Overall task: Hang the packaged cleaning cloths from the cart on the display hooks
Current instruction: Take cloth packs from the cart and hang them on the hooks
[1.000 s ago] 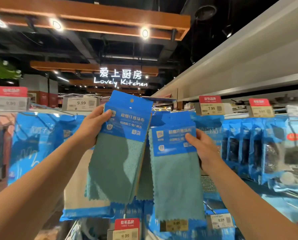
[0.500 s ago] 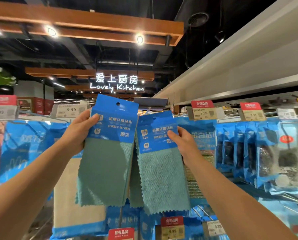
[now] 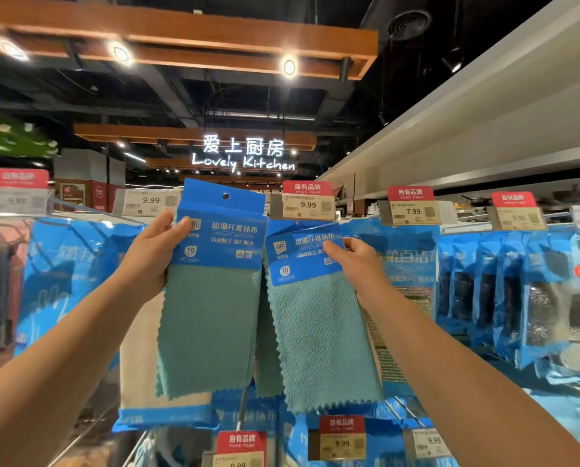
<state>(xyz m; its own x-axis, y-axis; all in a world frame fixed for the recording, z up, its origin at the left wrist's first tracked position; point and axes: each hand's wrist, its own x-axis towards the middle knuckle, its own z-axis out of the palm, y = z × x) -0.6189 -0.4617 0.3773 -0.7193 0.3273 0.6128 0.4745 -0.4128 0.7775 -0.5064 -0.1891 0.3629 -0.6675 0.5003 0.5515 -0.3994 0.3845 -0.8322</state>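
Head view: a cloth pack [image 3: 214,284] is gripped at its blue header by the left hand [image 3: 150,251], long axis vertical, hang hole [image 3: 225,196] uppermost. Just right, a hung pack [image 3: 312,315] is pinched by the right hand [image 3: 356,261]. Its hook is hidden behind the 9.99 tag [image 3: 308,205], up and right of the hole.

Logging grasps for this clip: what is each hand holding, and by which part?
The left hand grips a cloth pack by its blue header card's left edge. The right hand pinches a second cloth pack at its header card's right side.
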